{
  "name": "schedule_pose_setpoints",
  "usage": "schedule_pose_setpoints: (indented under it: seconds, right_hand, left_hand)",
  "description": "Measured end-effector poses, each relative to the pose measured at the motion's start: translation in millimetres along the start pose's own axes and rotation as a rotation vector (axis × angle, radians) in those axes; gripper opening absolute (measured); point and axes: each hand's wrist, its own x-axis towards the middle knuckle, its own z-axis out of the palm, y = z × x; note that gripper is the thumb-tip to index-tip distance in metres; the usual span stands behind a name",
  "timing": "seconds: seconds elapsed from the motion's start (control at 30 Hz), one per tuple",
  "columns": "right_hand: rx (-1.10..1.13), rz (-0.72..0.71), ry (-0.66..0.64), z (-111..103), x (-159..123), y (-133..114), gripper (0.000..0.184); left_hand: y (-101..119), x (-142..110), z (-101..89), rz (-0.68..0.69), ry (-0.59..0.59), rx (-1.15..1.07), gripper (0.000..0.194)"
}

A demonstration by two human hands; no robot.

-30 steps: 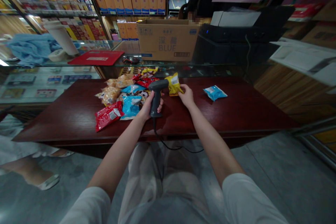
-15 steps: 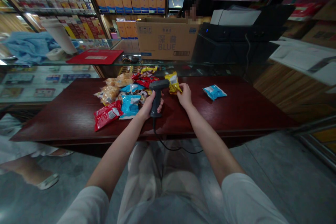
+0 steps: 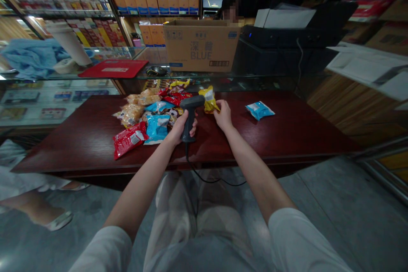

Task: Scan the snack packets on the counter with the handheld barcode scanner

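My left hand [image 3: 182, 128] is wrapped round the handle of a dark grey barcode scanner [image 3: 189, 120], its head turned to the right. Between the fingers of my right hand [image 3: 224, 114] is a yellow snack packet [image 3: 209, 99], with a white label patch facing the scanner's head. Left of the scanner lies a pile of snack packets: a red packet [image 3: 130, 139], a blue packet [image 3: 157, 128], clear bags of pale puffed snacks [image 3: 131, 113] and more behind. A single blue-and-white packet [image 3: 259, 110] lies apart on the right of the brown table [image 3: 287, 136].
A glass counter behind the table bears a cardboard box [image 3: 200, 46], a red folder [image 3: 114, 68], a white cup [image 3: 68, 42] and a blue cloth [image 3: 30, 57]. Beyond the box is a person. The scanner's cable [image 3: 207, 180] hangs over the front edge. Another person's legs show lower left.
The view has shifted very slightly. Both hands keep their hold, and the scanner and yellow packet stay in nearly the same place.
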Motion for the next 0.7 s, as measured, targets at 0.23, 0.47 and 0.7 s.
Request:
schedule_pose_setpoints:
  seconds: [0.23,0.47,0.7]
  right_hand:
    - [-0.001,0.071,0.059,-8,4,1,0.027]
    - [-0.101,0.178,0.224,-40,13,24,0.041]
    - [-0.273,0.273,0.320,-62,10,55,0.047]
  left_hand:
    - [0,0,1.8,-0.017,0.005,-0.031,0.055]
    - [3,-1,-4.0,0.038,-0.029,-0.055,0.056]
    - [11,-5,-3.9,0.068,0.032,-0.105,0.054]
